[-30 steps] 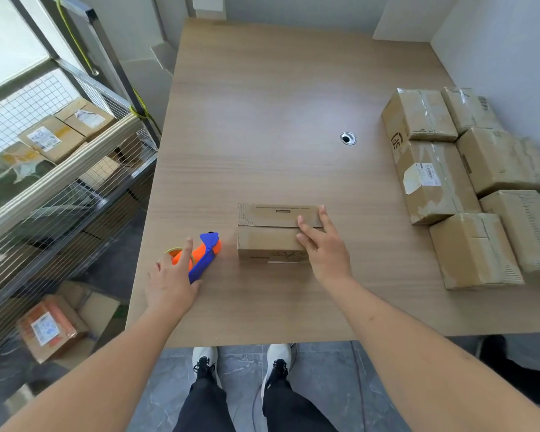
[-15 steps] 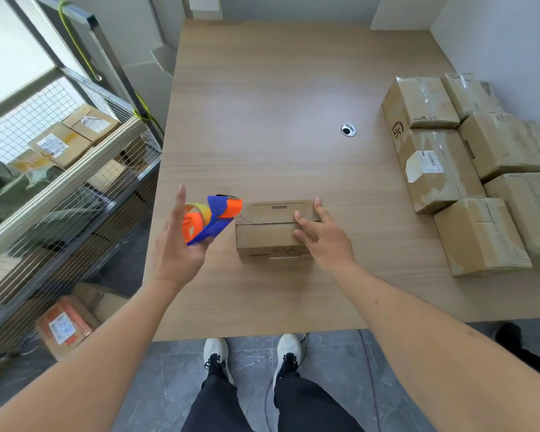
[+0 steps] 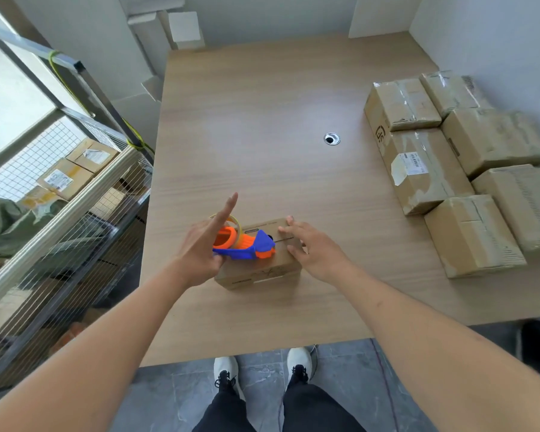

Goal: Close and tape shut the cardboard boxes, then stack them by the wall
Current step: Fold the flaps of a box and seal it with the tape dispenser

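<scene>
1. I see a small box (image 3: 259, 260) low in the centre of the frame, on the table (image 3: 262, 120) near its lower edge, flaps down.
2. My left hand (image 3: 200, 247) sits at the box's left end and holds the tape gun (image 3: 245, 244) by its blue handle. The index finger points straight up and away; I cannot tell how the other fingers lie behind the handle.
3. The tape gun lies over the left half of the box top, its orange nose pointing right toward the middle seam. Whether it touches the cardboard I cannot tell.
4. The tape roll (image 3: 228, 227) shows just above the left hand, at the box's upper left corner.
5. My right hand (image 3: 315, 247) rests on the right half of the box top, fingers straight and spread, pressing down on the flap. Nothing is gripped.
6. The two hands are near each other, with the gun's nose between them.
7. On the right side of the frame, well apart from the small box, a group of taped boxes (image 3: 424, 169) stands on the table along the wall (image 3: 496, 42).
8. A round grommet (image 3: 332, 139) sits in the table between the small box and the group, higher in the frame.
9. At the left a wire rack (image 3: 75, 194) holds more parcels.
10. My shoes (image 3: 226, 369) show at the bottom, on grey floor.
</scene>
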`<state>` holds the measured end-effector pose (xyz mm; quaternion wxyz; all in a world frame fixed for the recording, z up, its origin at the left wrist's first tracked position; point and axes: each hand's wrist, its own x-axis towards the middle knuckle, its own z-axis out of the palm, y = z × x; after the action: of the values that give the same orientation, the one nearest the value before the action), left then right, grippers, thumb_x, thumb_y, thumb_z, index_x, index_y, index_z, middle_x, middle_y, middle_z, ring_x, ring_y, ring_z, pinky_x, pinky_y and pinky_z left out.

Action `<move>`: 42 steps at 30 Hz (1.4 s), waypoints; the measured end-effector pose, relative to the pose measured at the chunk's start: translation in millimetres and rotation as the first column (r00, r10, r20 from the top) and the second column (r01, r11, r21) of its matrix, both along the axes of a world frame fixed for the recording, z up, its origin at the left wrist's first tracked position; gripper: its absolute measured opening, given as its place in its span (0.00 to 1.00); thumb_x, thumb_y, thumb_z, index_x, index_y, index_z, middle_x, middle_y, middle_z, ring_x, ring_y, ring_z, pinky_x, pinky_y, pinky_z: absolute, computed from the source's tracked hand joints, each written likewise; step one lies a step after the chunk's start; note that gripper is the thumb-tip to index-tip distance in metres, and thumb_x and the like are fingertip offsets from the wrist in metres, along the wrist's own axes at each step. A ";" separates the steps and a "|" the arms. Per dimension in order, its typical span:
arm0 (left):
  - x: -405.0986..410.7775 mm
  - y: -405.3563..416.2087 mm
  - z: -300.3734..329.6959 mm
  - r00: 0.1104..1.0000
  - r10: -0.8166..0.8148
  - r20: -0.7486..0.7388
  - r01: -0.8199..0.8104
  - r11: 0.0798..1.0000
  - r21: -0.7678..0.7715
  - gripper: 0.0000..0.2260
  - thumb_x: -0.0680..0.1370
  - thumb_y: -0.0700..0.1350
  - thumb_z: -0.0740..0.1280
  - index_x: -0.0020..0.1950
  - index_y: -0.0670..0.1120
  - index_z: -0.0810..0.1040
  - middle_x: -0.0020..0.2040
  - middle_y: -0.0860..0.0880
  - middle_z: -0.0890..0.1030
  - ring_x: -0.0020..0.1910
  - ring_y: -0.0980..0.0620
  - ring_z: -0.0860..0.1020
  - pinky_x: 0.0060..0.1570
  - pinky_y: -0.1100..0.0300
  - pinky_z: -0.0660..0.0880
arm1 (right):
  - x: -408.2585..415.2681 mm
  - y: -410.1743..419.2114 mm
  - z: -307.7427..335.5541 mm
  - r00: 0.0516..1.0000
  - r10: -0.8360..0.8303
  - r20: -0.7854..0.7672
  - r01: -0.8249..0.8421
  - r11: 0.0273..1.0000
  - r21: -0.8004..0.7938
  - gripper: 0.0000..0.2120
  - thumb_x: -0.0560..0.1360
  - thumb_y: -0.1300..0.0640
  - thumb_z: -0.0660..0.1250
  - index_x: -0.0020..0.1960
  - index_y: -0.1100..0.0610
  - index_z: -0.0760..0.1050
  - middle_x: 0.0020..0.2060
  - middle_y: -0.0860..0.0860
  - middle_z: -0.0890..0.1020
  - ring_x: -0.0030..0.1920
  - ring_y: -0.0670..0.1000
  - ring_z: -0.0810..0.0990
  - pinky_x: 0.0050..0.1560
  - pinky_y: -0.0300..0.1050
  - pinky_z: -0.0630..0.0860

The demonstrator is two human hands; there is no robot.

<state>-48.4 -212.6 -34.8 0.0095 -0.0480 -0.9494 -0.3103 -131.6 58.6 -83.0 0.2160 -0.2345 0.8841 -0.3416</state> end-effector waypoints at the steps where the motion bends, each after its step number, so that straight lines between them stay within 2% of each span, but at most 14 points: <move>1: -1.7 -0.1 1.2 1.000 0.002 0.011 -0.002 1.000 -0.012 0.58 0.65 0.29 0.72 0.82 0.66 0.46 0.52 0.53 0.79 0.51 0.45 0.79 0.53 0.52 0.76 | -5.1 -1.0 4.3 0.997 0.015 -0.077 -0.009 0.997 0.071 0.22 0.80 0.55 0.68 0.73 0.44 0.72 0.77 0.42 0.68 0.74 0.48 0.69 0.71 0.47 0.68; 4: -4.0 -1.3 2.8 0.999 -0.001 0.048 0.003 0.999 -0.032 0.58 0.66 0.30 0.73 0.81 0.68 0.44 0.52 0.50 0.80 0.51 0.46 0.78 0.53 0.54 0.75 | -20.7 -4.9 20.7 0.959 0.089 -0.271 -0.035 0.980 0.196 0.26 0.75 0.52 0.74 0.72 0.44 0.73 0.66 0.43 0.78 0.62 0.52 0.75 0.64 0.47 0.70; 7: -5.9 -1.4 1.8 0.998 0.007 0.066 -0.005 0.999 -0.037 0.58 0.66 0.30 0.73 0.81 0.67 0.45 0.54 0.49 0.80 0.54 0.48 0.78 0.55 0.58 0.74 | -32.4 -14.6 26.3 0.980 0.145 -0.133 -0.146 0.989 0.002 0.33 0.70 0.66 0.77 0.72 0.49 0.76 0.58 0.47 0.80 0.42 0.37 0.74 0.48 0.34 0.69; 9: -5.7 -2.4 0.5 0.998 0.007 0.070 -0.005 1.000 -0.028 0.57 0.66 0.30 0.73 0.82 0.66 0.47 0.55 0.51 0.80 0.54 0.50 0.77 0.55 0.63 0.71 | -35.5 -24.3 26.6 0.980 0.183 -0.085 -0.191 0.976 -0.104 0.31 0.70 0.70 0.76 0.71 0.53 0.77 0.54 0.51 0.80 0.34 0.40 0.72 0.42 0.26 0.66; 13: -5.8 -2.0 -0.4 0.998 0.001 0.068 0.002 0.999 -0.032 0.57 0.65 0.30 0.73 0.83 0.63 0.48 0.55 0.51 0.79 0.54 0.50 0.77 0.54 0.62 0.71 | -37.8 -37.8 28.3 0.984 0.177 -0.020 -0.178 0.980 -0.093 0.19 0.76 0.70 0.69 0.62 0.55 0.83 0.55 0.50 0.84 0.45 0.48 0.78 0.49 0.34 0.73; 17: -5.0 -1.4 -2.0 0.994 -0.040 0.099 0.054 0.988 -0.145 0.56 0.66 0.34 0.73 0.82 0.63 0.44 0.57 0.51 0.77 0.54 0.47 0.74 0.58 0.52 0.71 | -33.8 -41.3 20.4 0.999 0.047 -0.003 -0.046 0.987 -0.156 0.07 0.75 0.63 0.74 0.49 0.54 0.87 0.46 0.48 0.87 0.46 0.46 0.82 0.53 0.44 0.78; 20: 0.0 3.4 -1.6 0.991 -0.089 0.099 0.118 0.929 -0.350 0.48 0.72 0.48 0.70 0.81 0.67 0.43 0.58 0.51 0.74 0.55 0.45 0.72 0.58 0.49 0.69 | -28.6 -41.0 13.2 1.000 -0.001 -0.008 0.000 0.988 -0.157 0.04 0.73 0.61 0.76 0.47 0.54 0.87 0.43 0.47 0.87 0.45 0.46 0.82 0.51 0.45 0.78; 22: 5.4 11.8 -2.4 0.992 -0.114 0.053 0.125 0.866 -0.484 0.35 0.78 0.63 0.60 0.80 0.70 0.45 0.60 0.49 0.74 0.56 0.44 0.72 0.58 0.48 0.68 | -25.1 -40.7 10.2 0.999 -0.035 -0.006 0.033 0.990 -0.138 0.03 0.73 0.59 0.76 0.46 0.53 0.87 0.44 0.47 0.87 0.46 0.47 0.83 0.52 0.46 0.78; 23: 7.8 16.4 -3.0 0.992 -0.120 0.029 0.117 0.842 -0.526 0.30 0.79 0.66 0.55 0.80 0.71 0.47 0.59 0.48 0.74 0.55 0.44 0.72 0.57 0.48 0.68 | -23.8 -40.5 9.6 0.998 -0.059 -0.001 0.058 0.990 -0.130 0.03 0.73 0.58 0.75 0.46 0.52 0.86 0.45 0.47 0.87 0.48 0.48 0.83 0.52 0.46 0.78; 26: 14.4 24.1 -4.8 0.995 -0.099 -0.016 0.071 0.810 -0.583 0.25 0.82 0.65 0.47 0.80 0.71 0.49 0.53 0.48 0.74 0.48 0.44 0.71 0.53 0.50 0.68 | -22.1 -43.0 7.9 0.992 -0.124 0.016 0.125 0.984 -0.124 0.04 0.74 0.60 0.74 0.47 0.52 0.86 0.46 0.47 0.87 0.48 0.47 0.82 0.52 0.42 0.76; 30: 24.1 18.3 -4.6 0.999 -0.031 -0.026 0.010 0.814 -0.581 0.25 0.82 0.62 0.49 0.80 0.69 0.51 0.50 0.47 0.73 0.45 0.45 0.71 0.48 0.50 0.71 | -24.5 -45.7 10.5 0.988 -0.133 0.081 0.142 0.984 -0.111 0.03 0.74 0.61 0.74 0.46 0.54 0.86 0.44 0.48 0.87 0.46 0.46 0.82 0.51 0.39 0.75; 33: 37.3 5.8 -12.4 0.999 0.043 0.003 -0.034 0.836 -0.547 0.27 0.81 0.60 0.51 0.80 0.70 0.48 0.52 0.49 0.72 0.48 0.45 0.72 0.51 0.49 0.70 | -27.5 -36.8 14.3 0.965 -0.213 0.152 0.234 0.962 -0.139 0.02 0.73 0.61 0.77 0.43 0.55 0.85 0.43 0.48 0.87 0.41 0.41 0.80 0.44 0.29 0.72; 37: 39.3 -1.4 -14.5 0.997 0.075 0.023 -0.052 0.852 -0.520 0.27 0.81 0.60 0.50 0.79 0.71 0.47 0.53 0.50 0.71 0.51 0.46 0.72 0.56 0.49 0.68 | -27.2 -18.4 21.6 0.950 -0.204 0.238 0.245 0.957 -0.155 0.07 0.74 0.60 0.76 0.39 0.53 0.83 0.41 0.50 0.87 0.29 0.36 0.76 0.38 0.35 0.73; 42: 36.4 -3.5 -12.4 0.999 0.053 0.001 -0.045 0.864 -0.501 0.25 0.82 0.61 0.51 0.79 0.72 0.50 0.52 0.51 0.72 0.52 0.48 0.71 0.58 0.52 0.64 | -28.0 14.5 28.4 0.879 -0.312 0.361 0.380 0.915 -0.136 0.04 0.76 0.62 0.75 0.41 0.60 0.84 0.32 0.51 0.82 0.29 0.43 0.77 0.34 0.42 0.79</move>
<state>-12.0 -216.1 -47.2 -0.0025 -0.0224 -0.9983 -0.0535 -159.6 73.1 -54.6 0.2720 -0.0317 0.8231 -0.4976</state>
